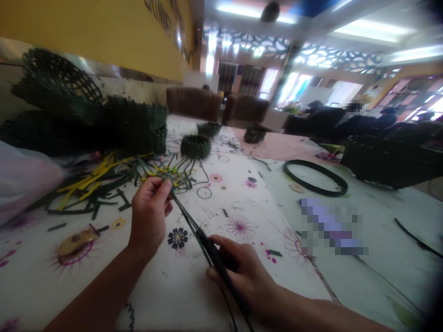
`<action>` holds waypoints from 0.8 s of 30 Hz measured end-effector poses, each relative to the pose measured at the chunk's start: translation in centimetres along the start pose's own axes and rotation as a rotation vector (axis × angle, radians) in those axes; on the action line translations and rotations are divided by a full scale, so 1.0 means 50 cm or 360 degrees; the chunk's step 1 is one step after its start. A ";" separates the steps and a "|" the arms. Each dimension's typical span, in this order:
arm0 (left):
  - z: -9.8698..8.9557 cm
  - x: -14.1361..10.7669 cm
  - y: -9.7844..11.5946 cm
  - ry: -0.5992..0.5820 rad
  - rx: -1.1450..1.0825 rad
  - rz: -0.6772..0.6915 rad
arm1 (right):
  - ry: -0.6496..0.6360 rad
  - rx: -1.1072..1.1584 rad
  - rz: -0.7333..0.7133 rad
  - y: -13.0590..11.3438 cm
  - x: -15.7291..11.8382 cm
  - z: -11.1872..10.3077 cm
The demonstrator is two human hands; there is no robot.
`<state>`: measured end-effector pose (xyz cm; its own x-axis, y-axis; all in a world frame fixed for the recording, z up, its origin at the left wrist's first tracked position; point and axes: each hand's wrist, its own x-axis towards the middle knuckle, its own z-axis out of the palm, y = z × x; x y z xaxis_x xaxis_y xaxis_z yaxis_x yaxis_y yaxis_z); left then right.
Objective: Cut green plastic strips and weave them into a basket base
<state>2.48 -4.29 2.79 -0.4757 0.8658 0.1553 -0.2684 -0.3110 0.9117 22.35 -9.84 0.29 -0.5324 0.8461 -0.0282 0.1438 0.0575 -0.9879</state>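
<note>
My left hand point(152, 212) is closed, its thumb and forefinger pinching one end of a thin dark strip point(187, 213). The strip slants down across the tablecloth to my right hand point(244, 269). There my right fingers are closed around long dark strips, one thicker than the rest, which run on past the bottom edge. Blur hides how many there are. Just beyond my left fingertips lies a loose tangle of green and yellow strips point(173, 173), partly woven.
Dark woven baskets point(138, 122) are stacked at the left, with smaller ones point(195, 146) farther back. A dark ring point(314, 177) and a large woven basket point(391, 159) are at the right. A wooden-looking piece point(76, 242) lies at the left. People point(325, 120) sit in the background.
</note>
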 end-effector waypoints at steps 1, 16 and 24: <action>-0.001 0.002 0.001 -0.0008 -0.0003 0.0009 | 0.0003 -0.0002 0.0001 0.000 0.000 0.000; 0.011 -0.012 -0.003 -0.0102 -0.0054 -0.0184 | 0.0058 -0.0081 -0.0030 0.008 0.005 -0.003; 0.006 0.006 -0.010 -0.0094 0.0025 -0.0115 | 0.0081 -0.0100 0.0004 0.009 0.002 0.000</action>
<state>2.72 -3.78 2.51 -0.4054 0.9074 0.1105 -0.2867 -0.2410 0.9272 22.36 -9.75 -0.14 -0.4888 0.8721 -0.0213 0.1979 0.0871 -0.9764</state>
